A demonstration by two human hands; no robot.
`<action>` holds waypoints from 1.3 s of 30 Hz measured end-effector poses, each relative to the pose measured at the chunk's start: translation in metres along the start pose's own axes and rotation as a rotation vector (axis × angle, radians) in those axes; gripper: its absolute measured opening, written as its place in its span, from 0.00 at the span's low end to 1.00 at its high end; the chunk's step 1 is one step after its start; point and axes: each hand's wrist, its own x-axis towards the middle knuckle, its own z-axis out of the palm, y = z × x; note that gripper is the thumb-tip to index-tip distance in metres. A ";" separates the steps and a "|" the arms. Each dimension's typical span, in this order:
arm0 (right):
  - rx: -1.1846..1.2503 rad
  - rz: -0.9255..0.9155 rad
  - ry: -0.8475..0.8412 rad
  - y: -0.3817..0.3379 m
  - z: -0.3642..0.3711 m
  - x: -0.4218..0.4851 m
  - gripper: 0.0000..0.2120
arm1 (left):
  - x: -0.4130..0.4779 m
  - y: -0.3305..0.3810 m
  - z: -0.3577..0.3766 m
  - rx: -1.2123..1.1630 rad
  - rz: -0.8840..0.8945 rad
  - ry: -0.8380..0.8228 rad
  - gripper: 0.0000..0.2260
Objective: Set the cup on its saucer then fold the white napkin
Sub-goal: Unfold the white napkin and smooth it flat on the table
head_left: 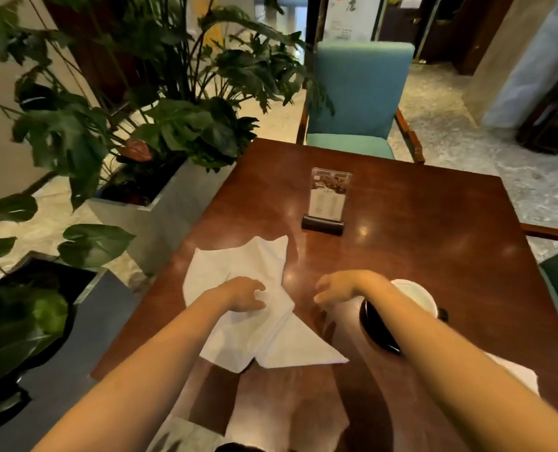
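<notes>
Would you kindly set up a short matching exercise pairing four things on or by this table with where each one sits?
Things:
1. white napkin
2. cup
3. menu stand
4. teal chair

Places:
A. beyond the table's far edge
B. under the left hand
C. middle of the table
D. behind the right forearm, on a dark saucer

Pairs: 1-B, 2-D, 3-C, 4-A

Single view only, head-mounted; it looks forward and steeply down over the wooden table (401, 256) from its near edge; both forearms enter from the bottom of frame, close to the lens; wide-angle bending at the margins; chair (359, 93) and floor lie beyond.
</notes>
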 end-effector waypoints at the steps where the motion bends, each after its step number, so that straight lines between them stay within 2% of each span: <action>1: 0.027 0.010 -0.021 -0.009 0.009 0.008 0.26 | -0.002 -0.010 0.004 -0.014 -0.008 -0.004 0.26; 4: 0.159 -0.013 -0.031 -0.036 0.037 0.030 0.21 | -0.008 -0.034 0.019 -0.048 -0.038 0.015 0.30; 7: 0.207 0.000 0.117 -0.060 0.063 0.043 0.34 | -0.013 -0.051 0.036 -0.097 -0.055 0.097 0.33; 8: 0.209 0.022 0.169 -0.064 0.074 0.047 0.35 | -0.015 -0.056 0.043 -0.129 -0.067 0.130 0.33; 14: 0.090 0.063 0.514 -0.081 0.138 0.050 0.21 | -0.019 -0.084 0.078 -0.242 -0.156 0.334 0.29; 19: 0.061 0.093 0.643 -0.081 0.147 0.053 0.11 | -0.021 -0.096 0.087 -0.267 -0.145 0.391 0.21; 21: 0.062 0.103 0.685 -0.081 0.145 0.054 0.10 | -0.022 -0.097 0.086 -0.249 -0.171 0.411 0.17; 24: 0.081 0.115 0.683 -0.079 0.143 0.054 0.11 | -0.025 -0.101 0.084 -0.198 -0.210 0.448 0.13; 27: 0.098 0.116 0.652 -0.076 0.140 0.050 0.11 | -0.028 -0.103 0.083 -0.245 -0.180 0.462 0.10; 30: 0.111 0.128 0.621 -0.069 0.134 0.049 0.10 | -0.032 -0.105 0.081 -0.322 -0.150 0.495 0.11; 34: 0.097 0.155 0.587 -0.062 0.124 0.043 0.08 | -0.043 -0.106 0.078 -0.408 -0.249 0.622 0.14; 37: 0.203 0.058 0.594 -0.071 0.115 0.040 0.17 | -0.048 -0.098 0.069 -0.549 -0.251 0.687 0.14; 39: 0.360 -0.083 0.613 -0.085 0.106 0.036 0.18 | -0.051 -0.087 0.060 -0.608 -0.224 0.718 0.13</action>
